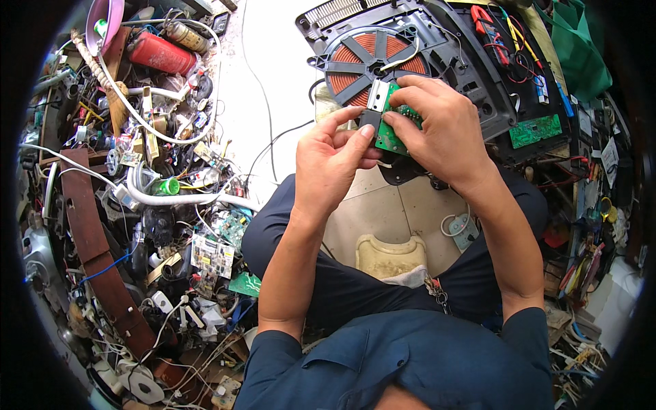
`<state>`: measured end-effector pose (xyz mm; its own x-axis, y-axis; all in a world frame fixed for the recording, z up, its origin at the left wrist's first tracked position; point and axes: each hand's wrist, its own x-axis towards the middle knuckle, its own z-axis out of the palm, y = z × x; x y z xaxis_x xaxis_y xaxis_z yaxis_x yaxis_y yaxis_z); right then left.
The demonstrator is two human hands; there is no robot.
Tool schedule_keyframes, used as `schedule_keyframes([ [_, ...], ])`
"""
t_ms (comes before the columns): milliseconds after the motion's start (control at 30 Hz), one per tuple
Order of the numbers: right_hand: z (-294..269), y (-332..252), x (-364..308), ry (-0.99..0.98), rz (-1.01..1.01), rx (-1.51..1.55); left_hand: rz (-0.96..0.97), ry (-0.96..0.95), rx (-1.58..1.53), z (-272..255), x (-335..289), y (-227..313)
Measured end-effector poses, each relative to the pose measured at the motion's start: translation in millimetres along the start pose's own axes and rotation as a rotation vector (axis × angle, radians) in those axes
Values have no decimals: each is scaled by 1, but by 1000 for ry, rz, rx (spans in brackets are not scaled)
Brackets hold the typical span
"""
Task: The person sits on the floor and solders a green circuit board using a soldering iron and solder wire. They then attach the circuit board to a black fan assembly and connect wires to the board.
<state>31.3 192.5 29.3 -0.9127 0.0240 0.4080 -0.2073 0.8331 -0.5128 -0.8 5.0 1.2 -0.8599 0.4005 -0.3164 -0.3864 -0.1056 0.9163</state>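
Note:
Both hands hold a small green circuit board with a silver metal heat sink at its top, up in front of me. My left hand pinches the board's left edge with thumb and fingers. From the right, my right hand grips the board, its fingers curled over the top. Behind the hands lies an opened induction cooker base, black, with a round copper coil.
A heap of scrap electronics, cables, boards and a red cylinder fills the left side. A second green board and a red clamp meter lie on the right. Beige tiles show between my knees. A green bag is far right.

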Motion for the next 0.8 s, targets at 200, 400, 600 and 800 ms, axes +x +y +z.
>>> schedule_keyframes([
  [200, -1, -2, 3, -16, 17, -21, -1, -13, 9, -3, 0, -4],
  [400, -4, -2, -3, -21, 3, -14, -28, -28, 17, -4, -2, 0],
  [600, -48, -4, -38, 56, -102, -37, -38, -46, 41, -3, 2, 2],
  [800, -125, 10, -125, 108, 182, -36, -41, 26, 144, -9, -1, -1],
])
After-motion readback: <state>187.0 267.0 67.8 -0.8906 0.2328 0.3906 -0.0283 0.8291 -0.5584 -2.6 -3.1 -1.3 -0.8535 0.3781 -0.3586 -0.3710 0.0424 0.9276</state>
